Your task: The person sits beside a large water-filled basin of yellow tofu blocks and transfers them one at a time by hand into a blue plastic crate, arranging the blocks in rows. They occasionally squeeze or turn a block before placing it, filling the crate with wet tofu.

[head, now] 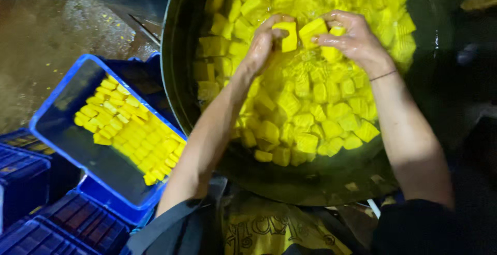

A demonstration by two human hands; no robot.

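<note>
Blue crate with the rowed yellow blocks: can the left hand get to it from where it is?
Probably yes. The blue crate sits open-topped beside the big pan, on the left hand's side, with nothing over its yellow blocks. That hand already holds a block.

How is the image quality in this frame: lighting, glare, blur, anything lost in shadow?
Head view: bright light falls on the yellow cubes in the big pan, which look oversaturated; the liquid around them glints. Both hands, left hand and right hand, are reasonably sharp. The right edge and bottom corners sink into dark shadow. The blue crate is dimmer but readable.
</note>
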